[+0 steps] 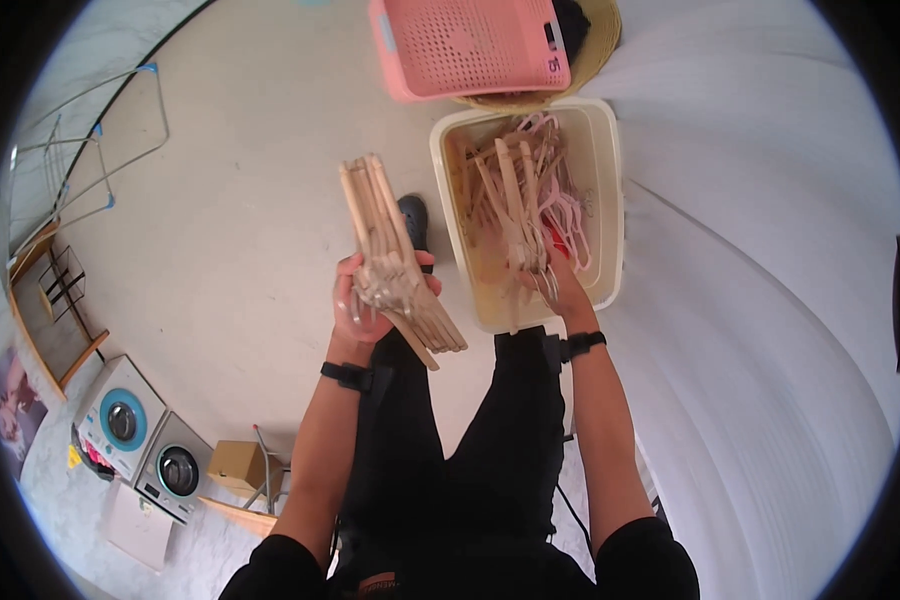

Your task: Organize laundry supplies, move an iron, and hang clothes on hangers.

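My left hand (355,310) grips a bundle of light wooden hangers (375,210) with metal hooks, held out over the floor left of a cream plastic bin (600,150). My right hand (562,290) is at the near part of the bin, closed on more wooden hangers (515,190) by their hooked middle. Pink hangers (567,225) and further hangers lie inside the bin, along with something small and red, partly hidden by my right hand.
A pink basket (460,45) sits on a woven basket (595,55) beyond the bin. A drying rack (130,150), two washing machines (110,410) and a cardboard box (235,460) stand at the left. White fabric (750,300) covers the right side.
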`<move>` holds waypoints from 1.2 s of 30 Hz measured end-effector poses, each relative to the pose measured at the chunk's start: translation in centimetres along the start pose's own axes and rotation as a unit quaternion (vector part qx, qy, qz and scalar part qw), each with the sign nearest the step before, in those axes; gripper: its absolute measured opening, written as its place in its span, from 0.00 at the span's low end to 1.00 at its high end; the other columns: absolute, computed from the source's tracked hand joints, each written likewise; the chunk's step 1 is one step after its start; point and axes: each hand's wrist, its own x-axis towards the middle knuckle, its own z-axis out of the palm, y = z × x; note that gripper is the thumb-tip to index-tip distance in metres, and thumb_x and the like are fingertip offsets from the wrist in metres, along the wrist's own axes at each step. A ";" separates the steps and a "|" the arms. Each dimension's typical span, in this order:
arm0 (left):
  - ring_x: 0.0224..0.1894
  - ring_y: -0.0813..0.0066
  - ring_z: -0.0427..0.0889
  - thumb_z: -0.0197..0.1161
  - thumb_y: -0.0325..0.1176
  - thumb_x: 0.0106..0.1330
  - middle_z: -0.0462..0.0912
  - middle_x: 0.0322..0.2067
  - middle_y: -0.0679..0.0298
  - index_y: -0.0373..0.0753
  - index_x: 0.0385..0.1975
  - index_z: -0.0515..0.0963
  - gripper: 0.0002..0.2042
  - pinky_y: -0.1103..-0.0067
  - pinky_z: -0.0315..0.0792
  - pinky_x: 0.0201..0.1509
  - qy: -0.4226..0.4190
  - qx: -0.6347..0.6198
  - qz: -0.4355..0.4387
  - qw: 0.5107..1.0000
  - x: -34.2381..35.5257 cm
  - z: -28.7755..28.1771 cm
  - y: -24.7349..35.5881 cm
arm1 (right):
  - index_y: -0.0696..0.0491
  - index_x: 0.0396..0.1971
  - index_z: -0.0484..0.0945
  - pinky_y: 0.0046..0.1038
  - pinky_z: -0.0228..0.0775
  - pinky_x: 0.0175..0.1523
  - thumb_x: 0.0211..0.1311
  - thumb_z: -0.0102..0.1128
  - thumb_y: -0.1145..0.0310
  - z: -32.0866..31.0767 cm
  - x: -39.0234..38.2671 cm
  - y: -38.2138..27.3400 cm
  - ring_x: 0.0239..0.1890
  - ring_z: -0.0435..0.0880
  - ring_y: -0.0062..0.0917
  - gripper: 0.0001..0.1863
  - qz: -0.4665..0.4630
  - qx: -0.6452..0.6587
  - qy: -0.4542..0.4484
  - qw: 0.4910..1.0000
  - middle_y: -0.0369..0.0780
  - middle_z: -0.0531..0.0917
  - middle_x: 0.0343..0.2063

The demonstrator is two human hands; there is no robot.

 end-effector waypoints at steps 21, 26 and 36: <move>0.55 0.53 0.85 0.55 0.50 0.73 0.87 0.52 0.56 0.38 0.58 0.80 0.24 0.53 0.75 0.66 -0.119 -0.029 0.026 0.992 -10.6 13.9 1.3 | 0.60 0.60 0.74 0.29 0.72 0.61 0.61 0.69 0.75 19.6 -16.4 -21.7 0.52 0.82 0.24 0.27 -0.263 -0.349 -0.063 0.897 0.42 0.85 0.48; 0.60 0.52 0.82 0.53 0.51 0.74 0.85 0.58 0.55 0.37 0.62 0.78 0.26 0.52 0.71 0.70 -0.147 -0.029 0.076 0.986 -14.4 13.9 -0.8 | 0.60 0.64 0.74 0.28 0.71 0.66 0.57 0.72 0.80 18.7 -16.0 -20.1 0.58 0.80 0.24 0.32 -0.222 -0.348 -0.130 0.901 0.38 0.84 0.55; 0.63 0.50 0.80 0.51 0.53 0.74 0.81 0.61 0.52 0.37 0.65 0.75 0.29 0.49 0.68 0.72 -0.185 -0.033 0.155 0.970 -24.0 12.6 -5.8 | 0.59 0.62 0.76 0.27 0.80 0.55 0.59 0.74 0.81 22.4 -20.2 -18.4 0.48 0.85 0.20 0.30 -0.119 -0.249 -0.292 0.916 0.36 0.86 0.48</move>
